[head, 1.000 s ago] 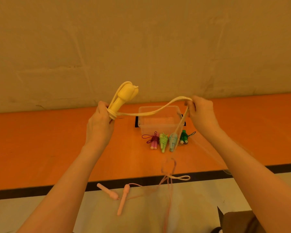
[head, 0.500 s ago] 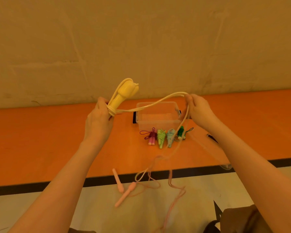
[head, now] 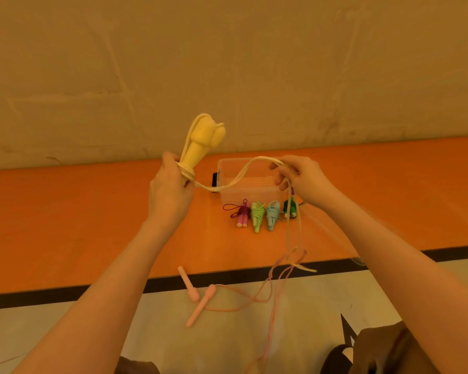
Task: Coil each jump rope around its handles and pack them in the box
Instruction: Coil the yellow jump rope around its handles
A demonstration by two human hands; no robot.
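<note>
Closer now to the left hand [head: 170,190] gripping the yellow handles [head: 200,147], the right hand [head: 300,179] pinches the cord [head: 243,171]; keep tension winding.

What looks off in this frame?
The pink jump rope lies uncoiled on the floor, and its cord crosses the yellow rope's hanging tail near the black stripe, so the two may snag. Four coiled ropes sit outside the clear box, not yet packed.
</note>
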